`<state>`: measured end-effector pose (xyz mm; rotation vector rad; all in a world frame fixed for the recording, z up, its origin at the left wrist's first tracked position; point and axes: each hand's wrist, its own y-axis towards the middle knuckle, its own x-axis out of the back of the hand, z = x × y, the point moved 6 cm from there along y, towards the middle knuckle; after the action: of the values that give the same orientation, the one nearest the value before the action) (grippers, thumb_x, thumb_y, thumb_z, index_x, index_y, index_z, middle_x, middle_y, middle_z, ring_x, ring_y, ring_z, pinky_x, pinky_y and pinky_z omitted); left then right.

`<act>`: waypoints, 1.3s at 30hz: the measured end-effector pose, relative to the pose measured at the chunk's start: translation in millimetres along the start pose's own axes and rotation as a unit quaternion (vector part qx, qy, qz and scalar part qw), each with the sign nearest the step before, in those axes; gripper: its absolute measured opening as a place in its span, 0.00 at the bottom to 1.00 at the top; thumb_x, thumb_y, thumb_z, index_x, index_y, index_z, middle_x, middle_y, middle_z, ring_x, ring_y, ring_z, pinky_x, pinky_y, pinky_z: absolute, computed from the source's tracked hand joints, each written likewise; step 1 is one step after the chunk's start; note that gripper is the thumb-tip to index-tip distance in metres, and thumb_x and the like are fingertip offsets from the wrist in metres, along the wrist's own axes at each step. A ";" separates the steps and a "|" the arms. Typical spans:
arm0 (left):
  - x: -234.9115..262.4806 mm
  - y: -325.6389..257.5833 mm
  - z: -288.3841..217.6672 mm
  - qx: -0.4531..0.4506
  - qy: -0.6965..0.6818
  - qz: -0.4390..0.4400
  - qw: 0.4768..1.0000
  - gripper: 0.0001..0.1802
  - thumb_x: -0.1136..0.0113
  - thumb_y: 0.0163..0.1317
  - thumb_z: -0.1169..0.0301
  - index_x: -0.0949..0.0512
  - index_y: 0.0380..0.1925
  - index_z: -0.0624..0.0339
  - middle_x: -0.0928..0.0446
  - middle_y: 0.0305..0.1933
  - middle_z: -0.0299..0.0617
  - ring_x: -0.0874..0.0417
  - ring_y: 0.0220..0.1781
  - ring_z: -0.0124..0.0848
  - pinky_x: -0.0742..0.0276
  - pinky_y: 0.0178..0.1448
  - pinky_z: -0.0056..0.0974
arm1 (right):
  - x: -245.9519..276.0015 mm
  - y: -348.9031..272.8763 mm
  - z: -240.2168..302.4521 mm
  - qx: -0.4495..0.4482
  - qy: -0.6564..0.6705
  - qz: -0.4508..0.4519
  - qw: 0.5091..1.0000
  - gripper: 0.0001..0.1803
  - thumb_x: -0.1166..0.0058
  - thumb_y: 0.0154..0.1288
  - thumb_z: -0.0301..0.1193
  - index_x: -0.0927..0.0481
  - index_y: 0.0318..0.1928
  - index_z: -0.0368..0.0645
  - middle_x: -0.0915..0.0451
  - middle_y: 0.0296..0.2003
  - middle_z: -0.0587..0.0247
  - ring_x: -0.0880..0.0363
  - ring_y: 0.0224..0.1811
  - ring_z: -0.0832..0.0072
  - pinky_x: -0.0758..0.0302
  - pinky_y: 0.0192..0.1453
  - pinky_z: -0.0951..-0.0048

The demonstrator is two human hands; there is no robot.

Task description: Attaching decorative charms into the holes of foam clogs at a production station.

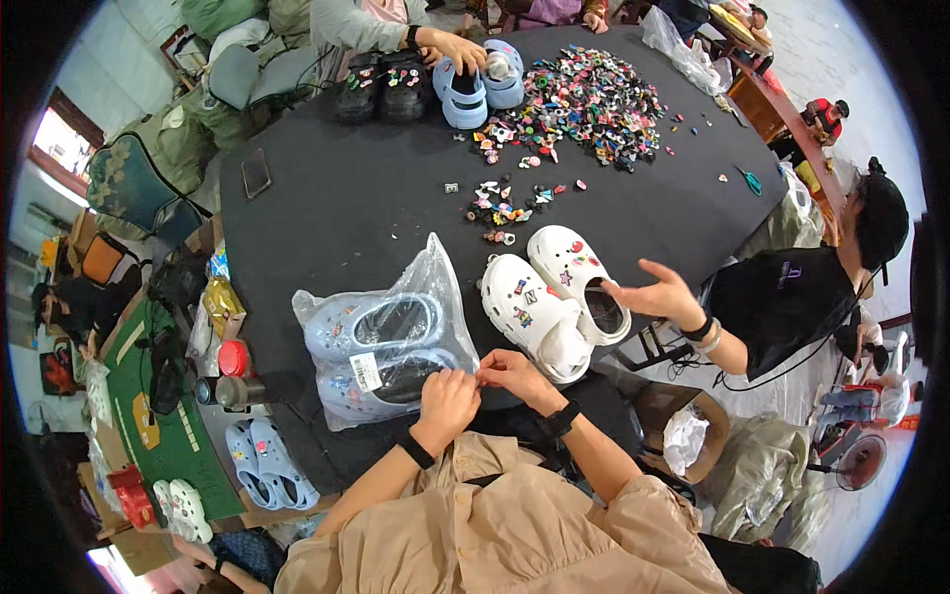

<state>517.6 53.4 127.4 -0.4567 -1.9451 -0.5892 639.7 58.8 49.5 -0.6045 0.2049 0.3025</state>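
Observation:
A clear plastic bag (442, 282) lies on the black table in front of me, with a pair of light blue clogs (336, 327) inside. A white label (365, 372) shows on the bag. My left hand (450, 408) is closed at the bag's lower right edge. Beside it, my right hand (522, 380) pinches the same edge, the fingertips of both hands nearly meeting. Just right of the bag sit white clogs (510, 292) decorated with charms. White stuffing fills one heel opening. A co-worker's open hand (665, 297) reaches to the other white clog from the right.
Loose charms (604, 104) form a big pile at the far side, with a smaller heap (500, 206) nearer. Across the table, another person's hand (450, 48) touches blue clogs (461, 97) beside black clogs (404, 91). A phone (256, 173) lies left; green scissors (751, 182) lie right.

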 end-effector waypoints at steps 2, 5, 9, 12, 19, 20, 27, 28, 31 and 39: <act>2.2 -1.1 4.1 -0.002 -0.028 0.010 1.000 0.08 0.39 0.49 0.68 0.23 0.20 0.60 0.27 0.24 0.42 0.25 0.31 0.40 0.29 0.36 0.43 | -0.5 7.4 1.9 0.052 -0.015 -0.035 0.998 0.09 0.43 0.61 0.27 0.24 0.39 0.36 0.21 0.31 0.65 0.25 0.31 0.82 0.28 0.35 0.81; 11.9 -5.3 5.2 -0.018 -0.079 0.030 0.996 0.07 0.39 0.50 0.70 0.23 0.19 0.60 0.26 0.23 0.43 0.25 0.31 0.41 0.28 0.37 0.43 | 1.7 22.4 10.6 0.095 0.035 -0.123 0.987 0.09 0.43 0.61 0.27 0.24 0.39 0.35 0.21 0.30 0.65 0.25 0.30 0.82 0.27 0.35 0.81; 17.1 -17.2 6.4 -0.016 -0.129 0.049 0.990 0.08 0.38 0.49 0.69 0.22 0.18 0.61 0.27 0.21 0.42 0.26 0.30 0.41 0.28 0.36 0.43 | 12.2 43.1 36.4 0.116 -0.014 -0.173 0.978 0.09 0.42 0.58 0.26 0.22 0.37 0.34 0.20 0.27 0.65 0.23 0.29 0.80 0.25 0.34 0.77; 19.3 -20.6 10.7 0.005 -0.147 0.063 0.987 0.08 0.36 0.49 0.69 0.20 0.18 0.62 0.27 0.21 0.42 0.26 0.30 0.40 0.29 0.37 0.42 | -0.4 43.3 63.9 0.196 -0.189 -0.197 0.942 0.09 0.41 0.57 0.27 0.22 0.37 0.36 0.18 0.29 0.62 0.20 0.31 0.76 0.24 0.36 0.75; 17.3 -21.4 15.8 -0.025 -0.145 0.113 0.983 0.08 0.38 0.52 0.68 0.20 0.20 0.61 0.27 0.23 0.42 0.26 0.32 0.40 0.28 0.39 0.41 | -4.9 44.5 78.5 0.190 -0.224 -0.202 0.934 0.09 0.41 0.56 0.28 0.21 0.36 0.36 0.18 0.29 0.58 0.19 0.33 0.74 0.23 0.40 0.72; 17.9 -19.6 15.0 -0.034 -0.156 0.123 0.980 0.08 0.39 0.52 0.69 0.20 0.21 0.61 0.27 0.24 0.42 0.26 0.32 0.40 0.28 0.39 0.42 | -0.2 44.6 75.7 0.199 -0.218 -0.203 0.934 0.10 0.41 0.56 0.29 0.21 0.36 0.36 0.17 0.29 0.58 0.19 0.33 0.74 0.23 0.40 0.72; 26.2 -15.6 48.6 0.126 -0.324 0.120 0.930 0.06 0.40 0.57 0.72 0.22 0.28 0.65 0.26 0.25 0.44 0.26 0.21 0.33 0.32 0.28 0.35 | 14.2 46.3 83.3 0.159 -0.188 -0.204 0.948 0.10 0.41 0.54 0.28 0.20 0.36 0.35 0.18 0.28 0.60 0.20 0.30 0.76 0.24 0.37 0.73; 26.4 -14.7 46.2 0.123 -0.323 0.125 0.930 0.06 0.40 0.57 0.72 0.22 0.28 0.65 0.26 0.25 0.44 0.26 0.21 0.33 0.32 0.28 0.35 | 14.3 47.7 81.9 0.158 -0.185 -0.207 0.948 0.10 0.41 0.54 0.28 0.20 0.36 0.35 0.18 0.28 0.60 0.20 0.30 0.76 0.24 0.37 0.73; 25.9 -12.8 41.4 0.191 -0.281 0.107 0.934 0.06 0.42 0.52 0.72 0.25 0.23 0.64 0.26 0.24 0.47 0.22 0.26 0.43 0.28 0.31 0.42 | 5.4 51.8 87.7 0.202 -0.225 -0.213 0.929 0.09 0.43 0.53 0.27 0.21 0.34 0.35 0.18 0.26 0.57 0.18 0.29 0.70 0.23 0.36 0.70; 9.5 -18.8 18.7 0.070 -0.106 0.181 0.975 0.05 0.43 0.46 0.70 0.24 0.21 0.60 0.23 0.27 0.47 0.20 0.34 0.46 0.24 0.38 0.48 | -11.4 90.2 146.6 0.274 -0.307 -0.259 0.874 0.07 0.45 0.53 0.26 0.22 0.33 0.35 0.17 0.28 0.50 0.17 0.32 0.59 0.21 0.37 0.64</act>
<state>489.8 49.7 125.2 -0.7888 -2.0212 -0.1724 613.4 212.4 123.2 0.0366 -0.4769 -0.1020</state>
